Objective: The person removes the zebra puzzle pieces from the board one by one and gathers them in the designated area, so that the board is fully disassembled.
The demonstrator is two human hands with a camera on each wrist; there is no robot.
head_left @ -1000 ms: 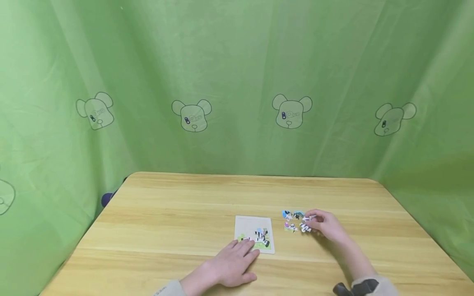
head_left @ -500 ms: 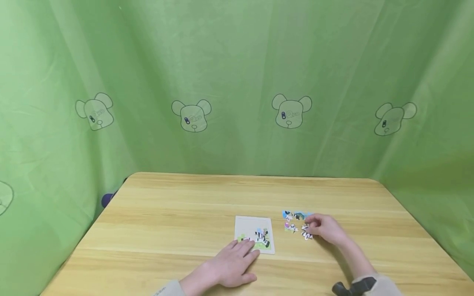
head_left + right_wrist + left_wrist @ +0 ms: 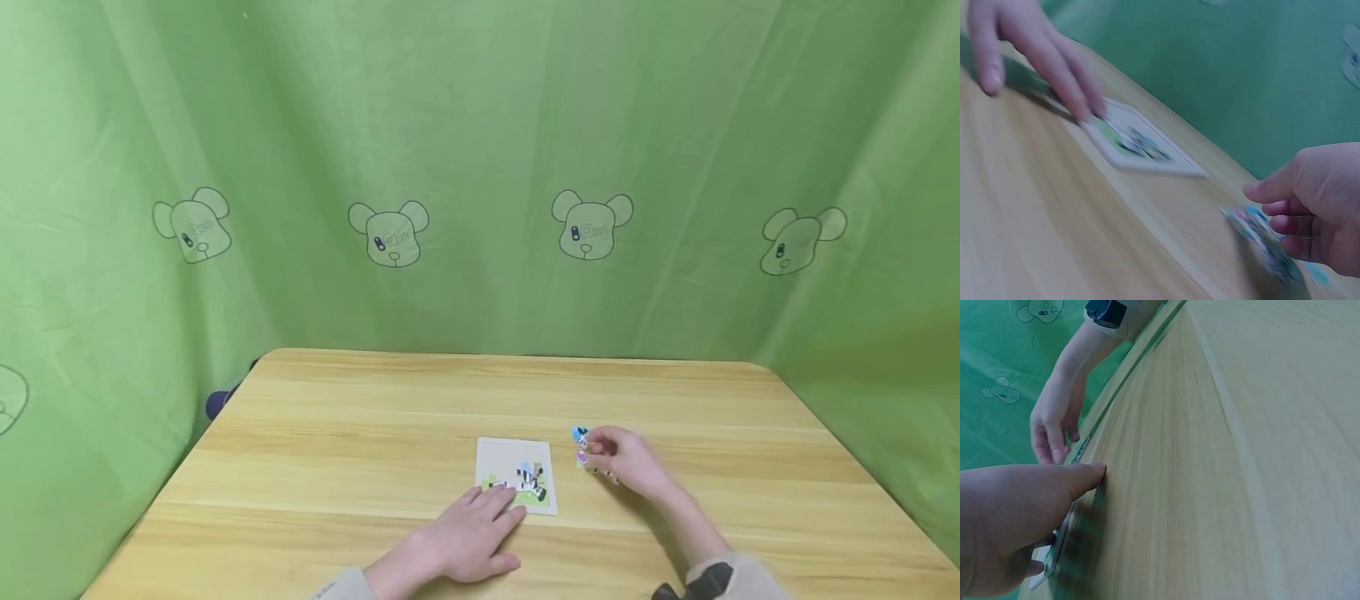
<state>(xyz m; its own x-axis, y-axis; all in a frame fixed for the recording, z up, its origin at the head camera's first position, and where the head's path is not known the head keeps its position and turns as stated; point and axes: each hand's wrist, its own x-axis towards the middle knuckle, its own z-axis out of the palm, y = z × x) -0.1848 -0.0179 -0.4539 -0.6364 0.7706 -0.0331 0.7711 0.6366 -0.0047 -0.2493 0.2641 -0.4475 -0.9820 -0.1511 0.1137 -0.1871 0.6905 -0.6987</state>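
Note:
My left hand lies with its fingers straight on the near left corner of a white puzzle tray. Joined zebra puzzle pieces fill the tray's lower right part, and the fingers cover some of the picture. To the right of the tray, my right hand hovers over a small group of loose puzzle pieces, hiding most of them. Its fingers bend loosely, and in the right wrist view no piece shows between thumb and fingers. Blurred loose pieces lie below that hand there.
The wooden table reaches back to a green curtain printed with bear heads, which also hangs on both sides. A dark purple object shows beyond the table's left edge. Wrist-worn dark gear sits on the right sleeve.
My right hand has shifted left, from the striped piece at the right of the group to over the left pieces. My left hand and the tray have stayed put.

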